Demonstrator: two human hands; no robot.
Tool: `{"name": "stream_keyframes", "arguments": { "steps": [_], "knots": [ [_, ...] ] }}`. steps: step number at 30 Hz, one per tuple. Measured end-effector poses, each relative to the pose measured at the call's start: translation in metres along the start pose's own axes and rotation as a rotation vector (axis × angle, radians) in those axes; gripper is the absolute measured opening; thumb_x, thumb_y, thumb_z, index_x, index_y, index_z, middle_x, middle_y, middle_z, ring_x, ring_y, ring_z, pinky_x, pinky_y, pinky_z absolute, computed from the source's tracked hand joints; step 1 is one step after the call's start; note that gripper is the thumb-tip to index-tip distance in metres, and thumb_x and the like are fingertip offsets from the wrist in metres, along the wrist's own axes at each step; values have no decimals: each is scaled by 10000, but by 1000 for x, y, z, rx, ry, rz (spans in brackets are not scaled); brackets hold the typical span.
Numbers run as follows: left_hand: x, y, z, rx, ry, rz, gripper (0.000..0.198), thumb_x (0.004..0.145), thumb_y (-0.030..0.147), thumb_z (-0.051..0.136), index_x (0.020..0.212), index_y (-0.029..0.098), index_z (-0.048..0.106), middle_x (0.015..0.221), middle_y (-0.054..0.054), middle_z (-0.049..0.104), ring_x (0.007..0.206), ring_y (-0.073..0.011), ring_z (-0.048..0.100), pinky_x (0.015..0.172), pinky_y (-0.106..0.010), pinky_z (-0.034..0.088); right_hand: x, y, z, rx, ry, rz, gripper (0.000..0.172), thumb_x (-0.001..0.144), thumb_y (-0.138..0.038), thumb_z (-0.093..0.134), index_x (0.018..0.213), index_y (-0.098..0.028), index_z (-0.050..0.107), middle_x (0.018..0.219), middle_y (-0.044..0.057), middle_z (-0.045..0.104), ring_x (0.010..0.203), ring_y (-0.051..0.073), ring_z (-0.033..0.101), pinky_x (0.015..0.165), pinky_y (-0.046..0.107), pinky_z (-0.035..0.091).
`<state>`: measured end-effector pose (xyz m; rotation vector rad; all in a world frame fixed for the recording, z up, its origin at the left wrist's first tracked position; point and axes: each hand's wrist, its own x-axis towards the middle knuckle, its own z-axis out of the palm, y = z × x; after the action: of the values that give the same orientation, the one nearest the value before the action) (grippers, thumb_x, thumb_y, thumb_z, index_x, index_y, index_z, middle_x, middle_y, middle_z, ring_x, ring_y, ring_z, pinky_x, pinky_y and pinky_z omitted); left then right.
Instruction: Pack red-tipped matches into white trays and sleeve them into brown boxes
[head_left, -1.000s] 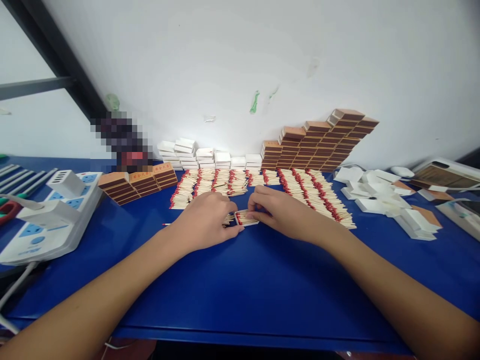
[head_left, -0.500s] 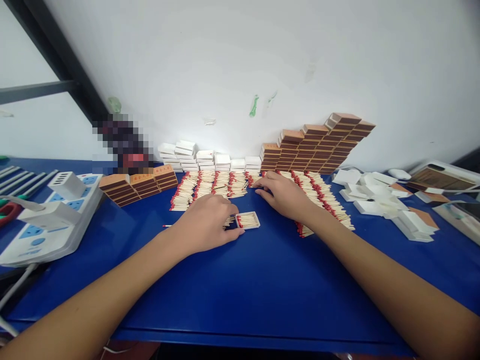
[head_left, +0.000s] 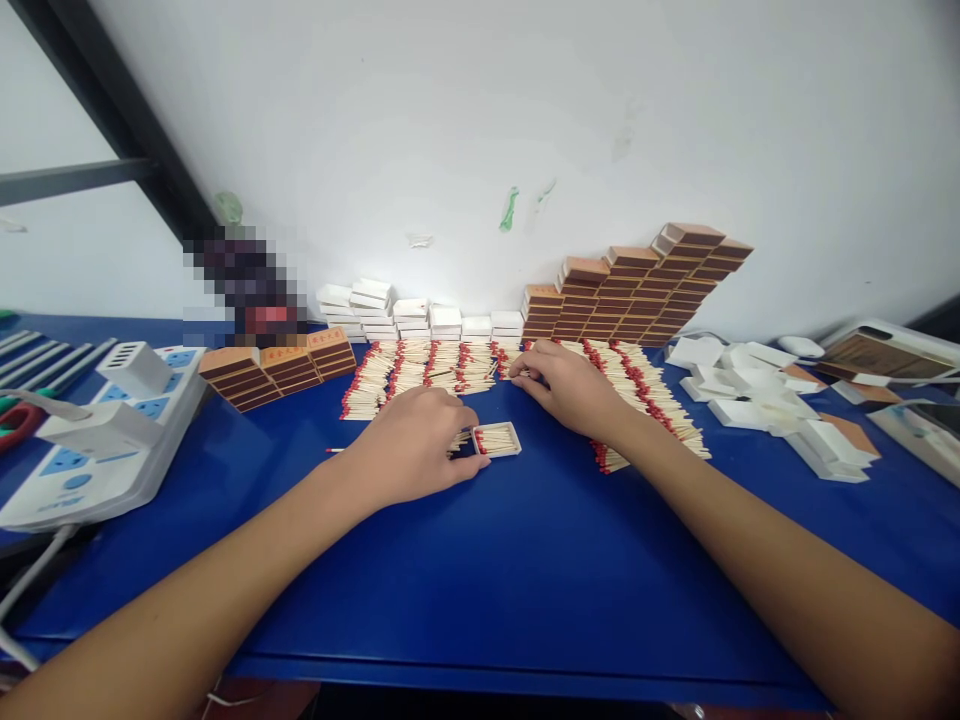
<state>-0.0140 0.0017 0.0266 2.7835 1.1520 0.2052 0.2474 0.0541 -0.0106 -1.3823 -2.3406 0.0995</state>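
Wall [head_left: 450, 110], white and smudged with green, rises at twelve o'clock behind a blue desk [head_left: 480, 570]; the hours here are read from the desk's middle. At one to two o'clock a stepped stack of brown matchboxes [head_left: 637, 300] stands by the wall. Rows of red-headed matches [head_left: 412, 368] spread from ten round to nearly three. A white power strip [head_left: 64, 500] lies at nine. Loose white box pieces [head_left: 731, 385] are heaped at three. A lower brown stack [head_left: 274, 370] stands between nine and ten, and white trays [head_left: 411, 320] are piled at eleven.

The left hand [head_left: 420, 440] rests at nine, fingers curved, thumb and forefinger at the left end of a small tray [head_left: 504, 456]; whether they pinch it, I cannot tell. The right hand [head_left: 570, 385] is at two, fingers bent in at the match rows; I cannot tell if they hold any. The tray sits at the hub with matches inside, heads toward nine. A lone match [head_left: 337, 451] lies at nine, near the left wrist.
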Motion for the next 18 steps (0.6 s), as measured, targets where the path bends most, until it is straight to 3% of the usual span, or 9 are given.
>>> {"name": "stream_keyframes", "arguments": {
  "steps": [7, 18],
  "knots": [
    [0, -1, -1, -7, -1, -6, 293, 947, 442, 700, 1079, 193, 781, 1002, -88, 776, 1017, -305, 708, 843, -428, 550, 1, 0, -2, 63, -29, 21, 109, 999, -204, 579, 921, -200, 654, 957, 66, 619, 854, 217, 591, 762, 328, 426],
    [0, -2, 0, -7, -1, 0, 291, 952, 440, 695, 1078, 191, 776, 981, -80, 773, 1008, -306, 706, 841, -434, 545, 1, -1, -4, 47, -93, 21, 120, 1012, -189, 541, 932, -201, 630, 987, 72, 614, 872, 219, 581, 761, 324, 417]
  ]
}}
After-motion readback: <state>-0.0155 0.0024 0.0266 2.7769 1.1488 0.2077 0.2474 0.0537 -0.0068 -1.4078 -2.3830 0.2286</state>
